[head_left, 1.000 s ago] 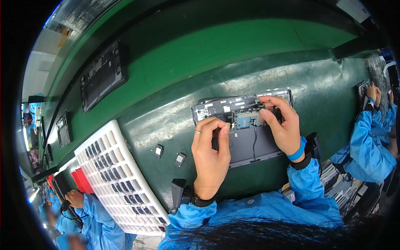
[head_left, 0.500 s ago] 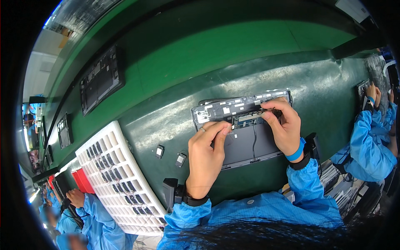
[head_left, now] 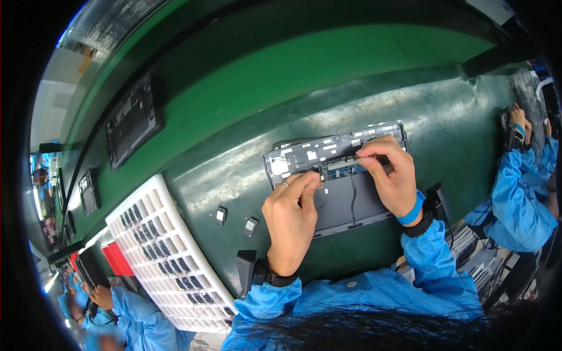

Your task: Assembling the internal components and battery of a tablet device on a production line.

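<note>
A dark grey laptop casing (head_left: 373, 203) lies open on the dark green work surface, its black frame dotted with white pads. Across its middle sits a narrow circuit board (head_left: 341, 169). My left hand (head_left: 290, 212) pinches at the board's left end, thumb against forefinger. At the other end, my right hand (head_left: 391, 180) grips the board's upper right edge between thumb and fingers. A black cable (head_left: 353, 202) runs from below the board toward the casing's near edge. Whether the board is seated or slightly raised, I cannot tell. My fingers cover both board ends.
Two small black modules (head_left: 220, 216) (head_left: 250, 226) lie left of my left hand. A white foam tray (head_left: 194, 235) holds several black parts with wires, beside a red box (head_left: 117, 259). Another casing (head_left: 132, 126) rests on the green belt (head_left: 304, 58). Co-workers (head_left: 515, 202) sit either side.
The view has shifted slightly. Both hands keep their pinch at the board's ends, with little movement relative to the casing. The casing on the belt appears a little further down and left.
</note>
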Demonstrator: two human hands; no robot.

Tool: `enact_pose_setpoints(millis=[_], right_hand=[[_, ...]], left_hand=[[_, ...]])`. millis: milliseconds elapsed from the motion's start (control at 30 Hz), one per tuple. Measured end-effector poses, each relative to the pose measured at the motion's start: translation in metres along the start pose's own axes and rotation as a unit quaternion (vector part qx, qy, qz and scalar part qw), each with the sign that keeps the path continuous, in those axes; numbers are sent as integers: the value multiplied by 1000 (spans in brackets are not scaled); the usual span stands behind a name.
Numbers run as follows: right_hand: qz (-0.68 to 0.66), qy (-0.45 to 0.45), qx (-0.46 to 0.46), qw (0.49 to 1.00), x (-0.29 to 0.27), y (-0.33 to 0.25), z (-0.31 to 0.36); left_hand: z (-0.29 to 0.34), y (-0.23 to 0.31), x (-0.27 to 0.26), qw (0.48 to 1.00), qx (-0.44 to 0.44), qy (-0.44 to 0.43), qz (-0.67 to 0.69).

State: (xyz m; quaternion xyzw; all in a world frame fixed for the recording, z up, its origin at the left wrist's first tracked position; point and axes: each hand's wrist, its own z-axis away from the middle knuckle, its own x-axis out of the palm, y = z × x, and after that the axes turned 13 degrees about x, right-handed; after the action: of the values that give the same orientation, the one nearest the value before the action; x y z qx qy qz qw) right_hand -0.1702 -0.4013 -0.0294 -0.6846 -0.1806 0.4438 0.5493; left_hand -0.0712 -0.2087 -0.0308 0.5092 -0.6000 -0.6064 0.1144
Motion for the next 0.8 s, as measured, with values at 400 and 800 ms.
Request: enact_pose_setpoints(millis=[400, 800], right_hand=[[78, 38, -67, 994, -12, 2, 24], [182, 145, -24, 972, -25, 13, 28]], left_hand=[[8, 9, 2, 995, 48, 55, 63], [3, 4, 12, 981, 150, 101, -76]])
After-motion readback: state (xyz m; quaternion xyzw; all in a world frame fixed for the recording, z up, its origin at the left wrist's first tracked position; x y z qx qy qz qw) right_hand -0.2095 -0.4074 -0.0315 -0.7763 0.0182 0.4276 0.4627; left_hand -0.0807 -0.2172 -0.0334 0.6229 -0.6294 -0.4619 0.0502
